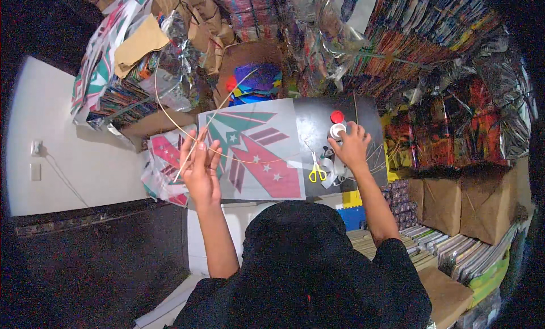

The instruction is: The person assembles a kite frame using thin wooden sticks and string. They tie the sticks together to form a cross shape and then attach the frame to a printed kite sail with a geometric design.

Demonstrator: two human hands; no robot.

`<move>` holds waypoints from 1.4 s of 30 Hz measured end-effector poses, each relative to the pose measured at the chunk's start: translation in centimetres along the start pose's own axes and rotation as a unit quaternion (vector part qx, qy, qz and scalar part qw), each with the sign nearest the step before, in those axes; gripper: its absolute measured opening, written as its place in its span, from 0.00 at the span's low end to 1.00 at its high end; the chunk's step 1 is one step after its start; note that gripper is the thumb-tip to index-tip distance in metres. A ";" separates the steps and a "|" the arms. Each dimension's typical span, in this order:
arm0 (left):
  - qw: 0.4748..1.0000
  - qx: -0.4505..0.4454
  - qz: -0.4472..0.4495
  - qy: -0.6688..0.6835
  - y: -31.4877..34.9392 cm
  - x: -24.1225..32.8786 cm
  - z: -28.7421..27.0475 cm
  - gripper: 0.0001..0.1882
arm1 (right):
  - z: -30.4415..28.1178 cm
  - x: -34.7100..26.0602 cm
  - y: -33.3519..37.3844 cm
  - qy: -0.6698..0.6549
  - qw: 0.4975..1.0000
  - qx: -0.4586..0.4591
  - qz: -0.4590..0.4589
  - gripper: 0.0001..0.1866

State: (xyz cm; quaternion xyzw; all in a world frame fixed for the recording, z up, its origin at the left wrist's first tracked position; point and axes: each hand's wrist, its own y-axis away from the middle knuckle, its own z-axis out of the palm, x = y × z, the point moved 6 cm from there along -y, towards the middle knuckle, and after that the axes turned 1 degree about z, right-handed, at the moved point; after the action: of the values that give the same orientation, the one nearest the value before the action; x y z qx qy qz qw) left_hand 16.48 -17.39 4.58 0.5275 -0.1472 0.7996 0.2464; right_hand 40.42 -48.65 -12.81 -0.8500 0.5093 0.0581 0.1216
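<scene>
My left hand (201, 169) is raised over the left part of the table, its fingers closed round two thin wooden sticks. One is a straight stick (231, 96) that slants up to the right. The other is a bowed stick (170, 118), which crosses the first near my fingertips. At the right, my right hand (354, 147) reaches over a small open white jar (337, 130), fingers apart. At least one fingertip is at its mouth; whether it dips inside is hard to see. A red lid (337, 116) lies just beyond the jar.
A printed sheet (267, 158) with red and green shapes and white stars covers much of the dark table (309, 116). Yellow-handled scissors (317, 172) lie near a white tape-like strip (329, 180). Stacked, plastic-wrapped bundles (426, 22) and brown boxes (482, 204) crowd the sides.
</scene>
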 end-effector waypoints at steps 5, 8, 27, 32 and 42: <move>1.000 0.012 0.004 0.000 0.8 0.0 0.4 0.24 | -2.0 0.1 0.0 -0.079 0.996 0.049 0.019 0.23; 1.000 0.019 0.014 0.021 1.1 -0.1 0.5 0.24 | -2.8 0.2 -0.2 -0.269 0.959 0.080 0.035 0.18; 0.991 0.010 0.064 0.119 0.3 2.7 -0.9 0.23 | -7.1 -12.1 3.0 -0.732 0.670 -0.060 0.111 0.19; 0.991 0.005 0.062 0.121 -0.4 3.4 -2.0 0.23 | -7.1 -13.7 3.0 -0.714 0.690 -0.051 0.108 0.19; 0.988 -0.019 0.059 0.144 -1.9 4.5 -4.5 0.23 | -8.8 -17.5 3.5 -0.603 0.796 0.003 0.049 0.18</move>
State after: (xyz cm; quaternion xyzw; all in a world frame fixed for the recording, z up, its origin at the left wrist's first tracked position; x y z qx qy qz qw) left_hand 12.67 -12.49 6.84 0.3924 -0.1563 0.8774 0.2275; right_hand 28.88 -37.68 -1.00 -0.6167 0.3739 0.5632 0.4033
